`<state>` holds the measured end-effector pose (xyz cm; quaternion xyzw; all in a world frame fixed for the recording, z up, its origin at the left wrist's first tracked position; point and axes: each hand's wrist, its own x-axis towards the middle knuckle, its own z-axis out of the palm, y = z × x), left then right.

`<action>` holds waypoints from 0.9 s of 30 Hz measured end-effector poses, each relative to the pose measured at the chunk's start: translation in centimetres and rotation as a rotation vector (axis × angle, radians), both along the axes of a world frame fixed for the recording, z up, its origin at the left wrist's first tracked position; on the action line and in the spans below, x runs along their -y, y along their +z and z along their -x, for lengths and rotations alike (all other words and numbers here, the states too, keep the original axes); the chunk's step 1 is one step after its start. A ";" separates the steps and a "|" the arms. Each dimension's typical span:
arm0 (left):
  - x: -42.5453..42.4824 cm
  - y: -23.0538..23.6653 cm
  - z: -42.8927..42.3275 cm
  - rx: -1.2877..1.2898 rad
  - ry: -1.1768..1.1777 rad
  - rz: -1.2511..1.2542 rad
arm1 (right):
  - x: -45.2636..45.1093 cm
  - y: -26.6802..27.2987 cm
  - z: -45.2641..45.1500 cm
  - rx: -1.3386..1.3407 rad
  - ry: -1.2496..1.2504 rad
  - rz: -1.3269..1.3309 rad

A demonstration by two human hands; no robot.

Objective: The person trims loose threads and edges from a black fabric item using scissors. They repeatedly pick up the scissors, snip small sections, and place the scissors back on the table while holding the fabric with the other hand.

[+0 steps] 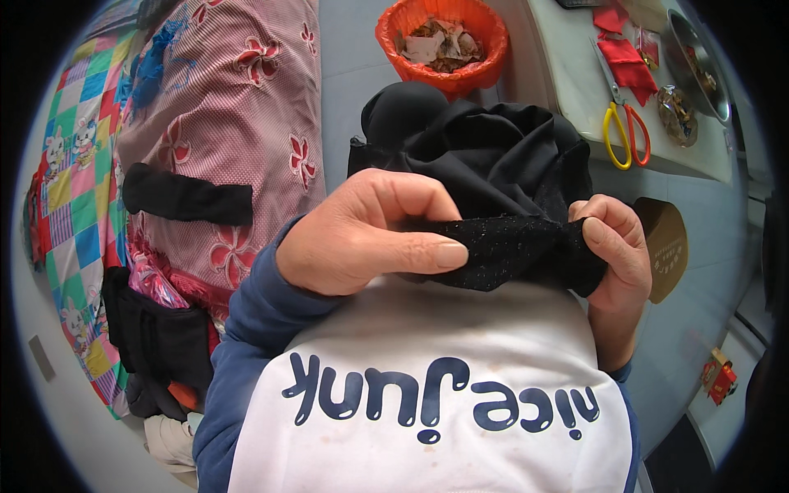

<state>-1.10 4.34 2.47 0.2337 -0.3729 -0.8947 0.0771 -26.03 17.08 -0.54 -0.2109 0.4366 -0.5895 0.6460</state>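
My left hand pinches the edge of a black fabric piece between thumb and bent fingers. On the other side, my right hand grips the same strip, its fingers curled round the cloth. The strip is stretched between both hands and is dotted with pale lint. More smooth black cloth lies bunched in folds over the lap, just beyond the hands. Whether the strip and the bunched cloth are one garment, I cannot tell for sure.
Scissors with yellow and red handles lie at the edge of a pale table, near red cloth and a metal bowl. An orange-lined bin holds scraps. A black sock-like piece rests on a pink patterned cover.
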 end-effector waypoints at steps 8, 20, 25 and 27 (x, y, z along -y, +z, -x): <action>0.3 -0.5 -1.8 0.108 0.106 0.063 | -0.4 -1.1 0.9 -0.006 -0.001 -0.028; 2.4 -0.1 -5.7 0.053 0.339 0.311 | -0.5 -0.4 3.8 -0.302 0.217 0.109; 3.7 -0.6 -7.4 0.058 0.408 0.314 | -0.9 -1.0 4.6 -0.198 0.138 0.148; 3.7 -1.1 -7.7 0.075 0.419 0.289 | -0.9 -1.2 4.6 -0.186 0.125 0.154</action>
